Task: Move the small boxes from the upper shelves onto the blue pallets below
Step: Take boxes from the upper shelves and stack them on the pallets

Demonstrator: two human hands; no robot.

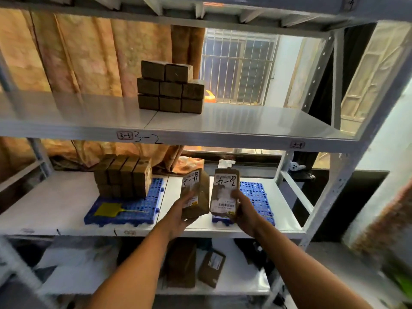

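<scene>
The left hand (181, 210) grips one small brown box (195, 192), tilted to the right, with a handwritten white label on its face. The right hand (243, 210) grips a second labelled box (224, 190), held nearly upright just beside the first. Both boxes are held in front of the middle shelf (66, 219), between the two blue pallets. The left blue pallet (131, 210) carries a stack of brown boxes (124, 175) at its back and a yellow fly swatter (109, 209) lying near its front. The right blue pallet (258, 197) shows partly behind the right hand. On the upper shelf (245, 121), eight small boxes (170, 86) remain stacked in three rows.
</scene>
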